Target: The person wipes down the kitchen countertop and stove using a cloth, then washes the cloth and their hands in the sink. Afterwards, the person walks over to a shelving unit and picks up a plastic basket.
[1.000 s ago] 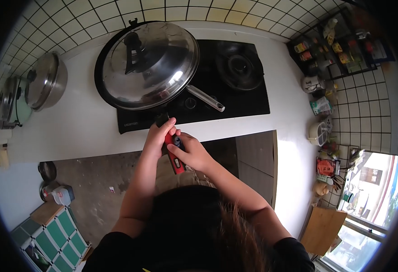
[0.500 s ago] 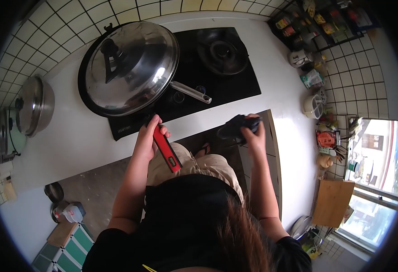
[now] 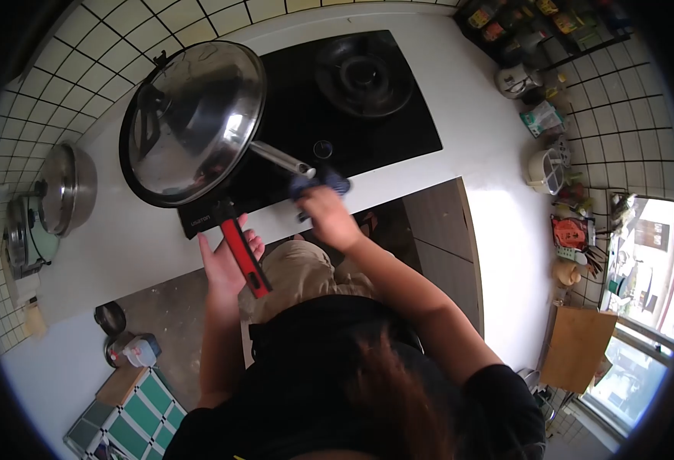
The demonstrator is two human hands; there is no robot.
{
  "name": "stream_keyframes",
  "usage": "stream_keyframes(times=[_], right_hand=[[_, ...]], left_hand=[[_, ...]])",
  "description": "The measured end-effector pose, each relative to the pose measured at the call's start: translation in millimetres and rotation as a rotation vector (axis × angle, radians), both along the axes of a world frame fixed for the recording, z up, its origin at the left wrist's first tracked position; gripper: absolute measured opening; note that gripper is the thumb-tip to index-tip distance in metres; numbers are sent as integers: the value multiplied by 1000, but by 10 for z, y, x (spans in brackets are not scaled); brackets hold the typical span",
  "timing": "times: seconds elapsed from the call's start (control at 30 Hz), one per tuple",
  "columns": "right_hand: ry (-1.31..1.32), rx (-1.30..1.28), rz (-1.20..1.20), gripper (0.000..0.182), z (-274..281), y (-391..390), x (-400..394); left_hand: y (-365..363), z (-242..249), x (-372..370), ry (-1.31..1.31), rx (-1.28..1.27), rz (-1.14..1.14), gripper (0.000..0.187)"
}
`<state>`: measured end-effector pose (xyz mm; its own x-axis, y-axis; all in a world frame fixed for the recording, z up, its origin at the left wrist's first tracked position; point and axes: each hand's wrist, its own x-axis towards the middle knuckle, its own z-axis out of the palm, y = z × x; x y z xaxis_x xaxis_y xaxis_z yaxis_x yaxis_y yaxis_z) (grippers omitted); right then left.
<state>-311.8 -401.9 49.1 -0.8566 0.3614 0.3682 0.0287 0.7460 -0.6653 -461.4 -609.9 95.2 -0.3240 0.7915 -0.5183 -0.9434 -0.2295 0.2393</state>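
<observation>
My left hand (image 3: 225, 264) is under the red and black handle (image 3: 241, 249) of the wok. The handle lies across its palm, with the fingers curled up on one side and the thumb apart on the other. The black wok (image 3: 131, 178) sits on the left of the hob under a domed steel lid (image 3: 206, 103). A steel handle (image 3: 279, 159) sticks out from beneath the lid's right side. My right hand (image 3: 329, 218), blurred, is closed on a bunched dark cloth (image 3: 325, 182) at the hob's front edge, right by the end of that steel handle.
A bare burner (image 3: 364, 74) is at the right of the black hob (image 3: 390, 142). Steel pots (image 3: 68, 188) stand on the white counter (image 3: 107, 257) at the left. Along the right wall are a white basket (image 3: 545, 170), packets, bottles and a wooden board (image 3: 578, 349).
My right hand has brought the cloth left to the end of the steel handle. My left hand has loosened, its thumb now apart from the wok handle. The view has shifted slightly.
</observation>
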Motion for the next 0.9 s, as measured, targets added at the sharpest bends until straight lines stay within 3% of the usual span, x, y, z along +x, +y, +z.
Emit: stream_keyframes(times=[0.07,0.13,0.27,0.37,0.53,0.67,0.8,0.9], right_hand=[[-162,179,231,50,-440,-41,-10],[-274,213,303,56,-528,48,98],[-311,185,145,53,-518,349,412],[-378,225,-1,51,-591,765,781],[-402,267,-296,48,-635,1498,1454],[-313,18,-327,33,-584,1997,1799],[-218,-605,-729,29,-311,2234,1936],[34,-768,-819,29,-173,2348,1966]], left_hand=[[-218,-220,180,-23,-110,35,92],[-386,-318,440,48,-269,24,92],[-399,-431,920,99,-305,14,91],[62,-325,1122,68,-324,-38,89],[970,-379,1381,260,-388,-182,82],[1487,-471,1513,458,-437,-329,74],[1719,-514,1530,703,-463,-407,60],[1749,-506,1488,803,-545,-355,40]])
